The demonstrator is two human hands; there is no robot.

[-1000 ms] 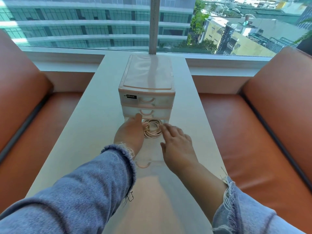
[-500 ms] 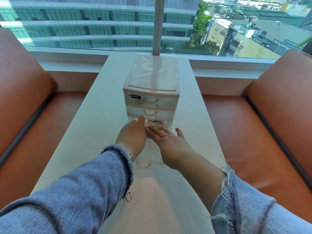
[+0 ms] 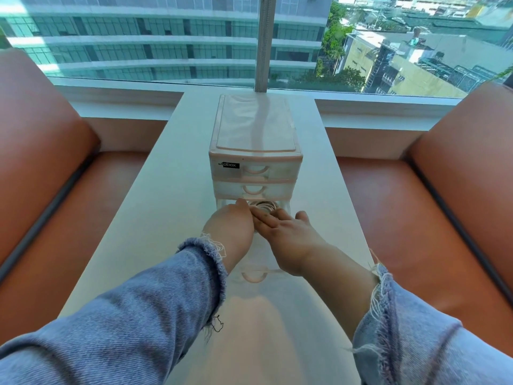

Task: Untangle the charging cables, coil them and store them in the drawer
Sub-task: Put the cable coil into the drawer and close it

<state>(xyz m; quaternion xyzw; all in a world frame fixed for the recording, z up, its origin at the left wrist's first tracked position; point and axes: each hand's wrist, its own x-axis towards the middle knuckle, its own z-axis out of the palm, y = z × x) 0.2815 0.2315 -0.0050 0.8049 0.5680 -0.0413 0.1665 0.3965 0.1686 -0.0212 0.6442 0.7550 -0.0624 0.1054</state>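
Bright daylight thru window, glare on table, soft shadows near bottom, wide-angle bend at edges

**Small three-drawer cabinet of pale pink plastic**: smooth, glossy top that mirrors the window post. The drawer fronts are translucent and cloudy.
**Pulled-out bottom drawer of clear plastic**: nearly see-through, with an opaque pink handle.
**Coil of whitish charging cables**: smooth sheath, slightly shiny.
**Black label**: matt, printed in white.
**White bench**: smooth satin surface, lightly reflective at its near end.
**Orange-brown upholstered seats**: leather-like covering, smooth with a soft sheen, and dark piping at the seams.
**Blue denim sleeves**: woven twill cloth, matt and rough. The cuffs are frayed to loose white threads.
**Window pane**: clear glass.
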